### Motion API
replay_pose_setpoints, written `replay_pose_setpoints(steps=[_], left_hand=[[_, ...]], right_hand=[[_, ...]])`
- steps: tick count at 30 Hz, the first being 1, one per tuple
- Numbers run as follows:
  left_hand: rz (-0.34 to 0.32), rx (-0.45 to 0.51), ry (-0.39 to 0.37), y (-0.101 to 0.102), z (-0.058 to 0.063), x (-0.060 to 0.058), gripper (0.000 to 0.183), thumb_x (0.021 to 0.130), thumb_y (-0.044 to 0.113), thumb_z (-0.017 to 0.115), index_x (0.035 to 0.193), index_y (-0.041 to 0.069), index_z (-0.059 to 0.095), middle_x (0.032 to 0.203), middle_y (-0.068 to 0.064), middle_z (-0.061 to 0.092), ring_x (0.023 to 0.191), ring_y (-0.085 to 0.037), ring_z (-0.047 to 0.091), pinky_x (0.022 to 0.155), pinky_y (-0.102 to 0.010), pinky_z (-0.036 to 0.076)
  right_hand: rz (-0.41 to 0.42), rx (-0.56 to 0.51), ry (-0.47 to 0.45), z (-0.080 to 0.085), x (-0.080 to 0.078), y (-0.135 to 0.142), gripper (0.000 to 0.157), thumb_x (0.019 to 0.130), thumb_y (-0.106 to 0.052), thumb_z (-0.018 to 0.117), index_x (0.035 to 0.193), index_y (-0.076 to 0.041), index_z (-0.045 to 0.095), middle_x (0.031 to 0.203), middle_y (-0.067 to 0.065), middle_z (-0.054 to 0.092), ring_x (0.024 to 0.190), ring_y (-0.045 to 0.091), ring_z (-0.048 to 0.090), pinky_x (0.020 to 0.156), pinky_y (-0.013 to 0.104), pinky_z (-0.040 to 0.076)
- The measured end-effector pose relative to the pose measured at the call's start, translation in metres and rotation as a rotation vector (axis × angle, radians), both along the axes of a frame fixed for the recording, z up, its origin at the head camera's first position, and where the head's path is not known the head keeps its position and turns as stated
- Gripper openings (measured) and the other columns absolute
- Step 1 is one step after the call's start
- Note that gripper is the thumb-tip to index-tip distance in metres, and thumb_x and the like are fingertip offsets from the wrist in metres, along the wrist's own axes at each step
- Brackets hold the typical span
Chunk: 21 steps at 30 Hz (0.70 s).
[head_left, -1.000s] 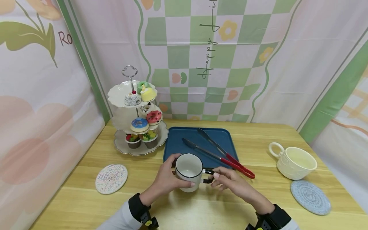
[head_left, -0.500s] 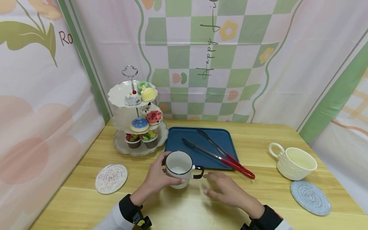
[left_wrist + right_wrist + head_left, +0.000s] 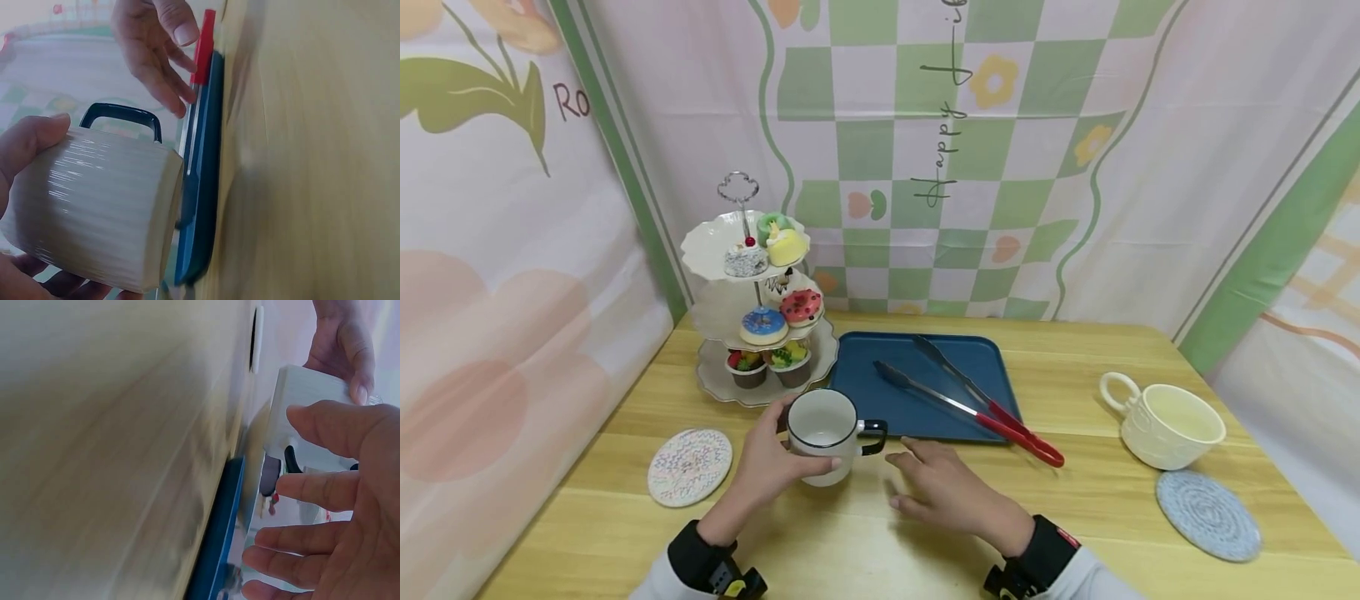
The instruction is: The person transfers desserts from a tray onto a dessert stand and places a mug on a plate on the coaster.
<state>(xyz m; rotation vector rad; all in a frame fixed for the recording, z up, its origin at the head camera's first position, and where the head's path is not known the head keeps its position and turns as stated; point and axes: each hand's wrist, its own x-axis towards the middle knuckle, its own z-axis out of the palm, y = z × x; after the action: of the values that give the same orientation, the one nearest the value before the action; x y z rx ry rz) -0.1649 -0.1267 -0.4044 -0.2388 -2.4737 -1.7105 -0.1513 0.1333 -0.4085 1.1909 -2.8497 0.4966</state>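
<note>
My left hand (image 3: 772, 457) grips a white mug (image 3: 824, 442) with a black rim and black handle, thumb across its near side and fingers round the far left. In the left wrist view the mug's ribbed wall (image 3: 94, 200) fills the lower left, raised off the tabletop. Just right of the handle, my right hand (image 3: 951, 492) is apart from the mug, fingers spread and holding nothing. In the right wrist view its straight fingers (image 3: 319, 487) show in front of the mug. A speckled round coaster (image 3: 690, 467) lies to the left of my left hand.
Behind the mug, a blue tray (image 3: 865, 354) carries red-handled tongs (image 3: 970, 408) that stick out over its front right edge. A three-tier stand (image 3: 707, 250) with toy cakes rises at the back left. To the right, a cream cup (image 3: 1165, 429) overlaps a grey-blue coaster (image 3: 1210, 515).
The left hand has carried the mug leftward. My right hand has come off the handle, its fingers opening, and has followed to the left.
</note>
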Motion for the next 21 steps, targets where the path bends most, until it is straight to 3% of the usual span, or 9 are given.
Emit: replay_pose_setpoints(steps=[7, 12, 21], left_hand=[[0.088, -0.029, -0.012, -0.022, -0.003, 0.002, 0.089, 0.053, 0.027, 0.092, 0.129, 0.013, 0.046, 0.116, -0.005, 0.055, 0.104, -0.023, 0.051, 0.084, -0.040, 0.045], [0.132, -0.040, 0.009, -0.034, -0.003, 0.002, 0.090, 0.053, 0.027, 0.092, 0.128, 0.011, 0.046, 0.115, -0.006, 0.055, 0.104, -0.022, 0.050, 0.085, -0.040, 0.043], [0.211, -0.049, -0.009, -0.057, -0.002, 0.007, 0.093, 0.057, 0.025, 0.090, 0.132, 0.002, 0.041, 0.119, -0.014, 0.051, 0.107, -0.026, 0.047, 0.085, -0.042, 0.044]], right_hand=[[-0.002, 0.067, -0.063, -0.001, -0.006, -0.021, 0.049, 0.088, -0.032, 0.064, 0.127, -0.004, 0.054, 0.132, 0.023, 0.046, 0.124, 0.036, 0.040, 0.093, 0.059, 0.037], [0.015, 0.081, -0.047, 0.000, -0.009, -0.032, 0.050, 0.089, -0.034, 0.062, 0.129, -0.006, 0.053, 0.135, 0.023, 0.043, 0.125, 0.036, 0.039, 0.098, 0.054, 0.034], [0.030, 0.122, -0.029, 0.011, -0.011, -0.058, 0.050, 0.088, -0.035, 0.064, 0.130, -0.009, 0.053, 0.137, 0.022, 0.040, 0.124, 0.037, 0.039, 0.093, 0.058, 0.037]])
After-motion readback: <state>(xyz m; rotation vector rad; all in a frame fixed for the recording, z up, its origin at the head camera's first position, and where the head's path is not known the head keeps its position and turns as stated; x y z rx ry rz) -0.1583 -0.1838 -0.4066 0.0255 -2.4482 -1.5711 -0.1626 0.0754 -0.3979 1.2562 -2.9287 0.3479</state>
